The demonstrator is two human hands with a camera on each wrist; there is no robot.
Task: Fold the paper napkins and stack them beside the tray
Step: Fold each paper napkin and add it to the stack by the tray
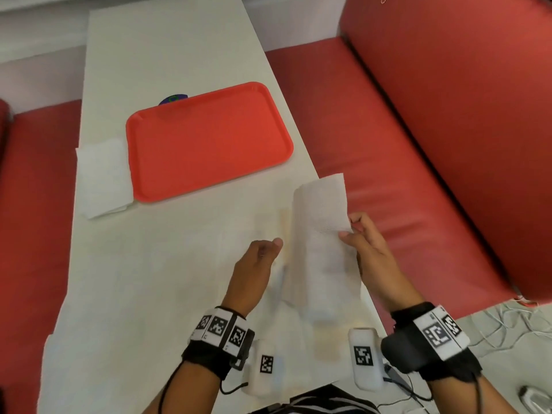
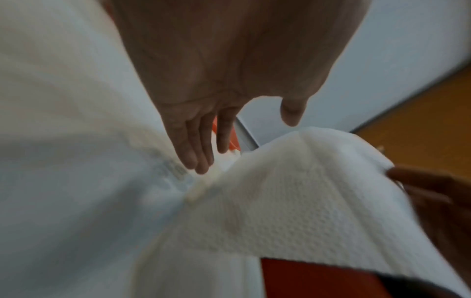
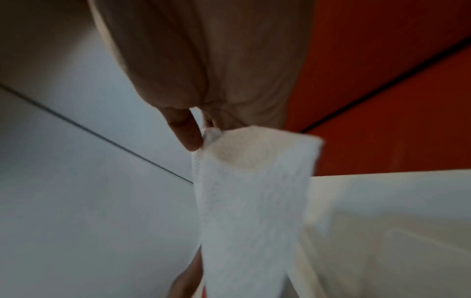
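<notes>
Napkin paper (image 1: 321, 222) hangs lifted above the near right part of the bench (image 1: 167, 55), and we see our right hand (image 1: 369, 249) pinching its right edge between thumb and fingers (image 3: 187, 137), so that grip is clamped on the sheet. The sheet curls over itself; its lower part trails down toward the bench's near edge, blurred in the head view. Our left hand (image 1: 257, 267) hovers just left of the sheet, its grip apart: the left wrist view shows its fingers (image 2: 196, 153) straight and relaxed, holding nothing, with the raised paper (image 2: 293, 191) close beside them. Whether the fingertips touch the paper we cannot tell.

Toward the bench's middle lies a red tray (image 1: 209, 141), flat and slightly turned. Touching the tray's left rim, at the bench's left edge, lies a stack of folded napkins (image 1: 103, 177), white and squared. A small dark blue object (image 1: 173, 99) peeks out from behind the tray's far rim. Red cushioned seating (image 1: 418, 144) runs along the bench's right edge.
</notes>
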